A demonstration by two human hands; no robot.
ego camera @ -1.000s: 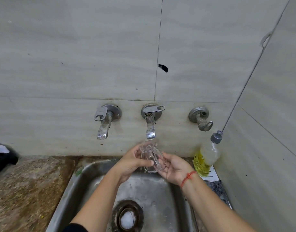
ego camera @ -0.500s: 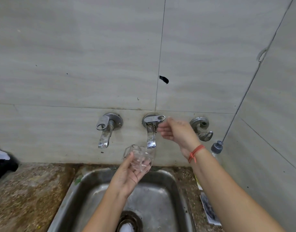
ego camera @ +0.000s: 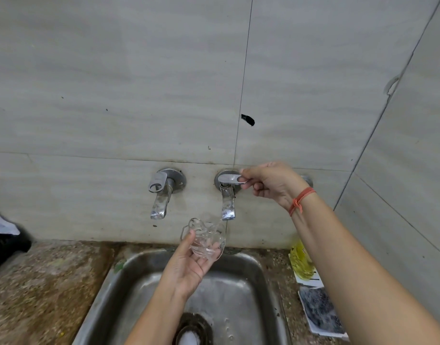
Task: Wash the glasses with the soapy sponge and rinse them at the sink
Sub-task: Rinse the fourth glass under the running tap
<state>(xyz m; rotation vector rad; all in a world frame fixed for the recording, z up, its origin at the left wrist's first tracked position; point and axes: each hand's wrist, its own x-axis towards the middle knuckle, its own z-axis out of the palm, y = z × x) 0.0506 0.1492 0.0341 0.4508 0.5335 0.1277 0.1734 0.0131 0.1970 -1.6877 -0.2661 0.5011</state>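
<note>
Head view, starting at the fingers: thumb and forefinger of the right hand (ego camera: 271,185) pinch the flat lever (ego camera: 229,179) of the middle tap (ego camera: 228,207), the other fingers curled beneath it. An orange thread (ego camera: 301,200) circles that wrist. The left hand (ego camera: 189,266), palm up, wraps its fingers (ego camera: 209,260) round the clear glass (ego camera: 205,235), holding it tilted just below the spout, over the back of the steel sink (ego camera: 262,272). Another tap (ego camera: 161,192) sits to the left on the tiled wall. A bottle of yellow liquid (ego camera: 301,262) stands right of the basin; a speckled counter (ego camera: 39,282) runs left.
</note>
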